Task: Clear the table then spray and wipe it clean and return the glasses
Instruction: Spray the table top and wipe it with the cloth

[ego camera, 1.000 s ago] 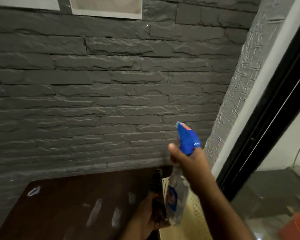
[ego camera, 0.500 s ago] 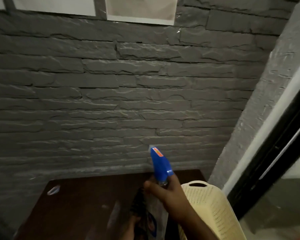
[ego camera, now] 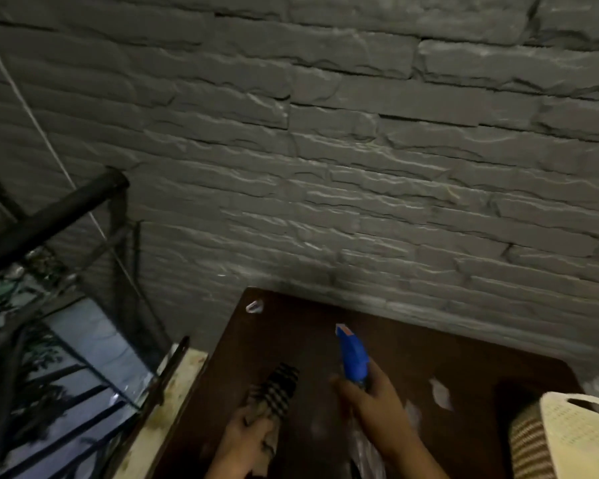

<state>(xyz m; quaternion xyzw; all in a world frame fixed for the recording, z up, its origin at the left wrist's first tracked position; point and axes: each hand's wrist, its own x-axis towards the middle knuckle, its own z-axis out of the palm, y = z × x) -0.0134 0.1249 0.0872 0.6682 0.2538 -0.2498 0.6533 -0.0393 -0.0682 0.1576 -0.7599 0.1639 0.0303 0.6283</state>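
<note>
A dark brown table [ego camera: 412, 354] stands against a grey stone wall. My right hand [ego camera: 374, 402] grips a clear spray bottle with a blue trigger head [ego camera: 351, 357], held above the table with its nozzle pointing toward the wall. To its left, my left hand [ego camera: 249, 433] holds a black-and-white checked cloth [ego camera: 277, 388] over the table's near left part. Pale wet-looking patches [ego camera: 440, 395] lie on the tabletop to the right of the bottle. No glasses show in this view.
A cream perforated basket [ego camera: 574, 430] sits at the table's right edge. A small clear scrap [ego camera: 255, 305] lies near the far left corner. On the left are a black metal railing [ego camera: 49, 216] and a pale ledge [ego camera: 173, 385].
The view has swung left and down, so the railing and more of the table now show. The spray bottle has dropped lower over the table, and the cloth in my left hand has come into view.
</note>
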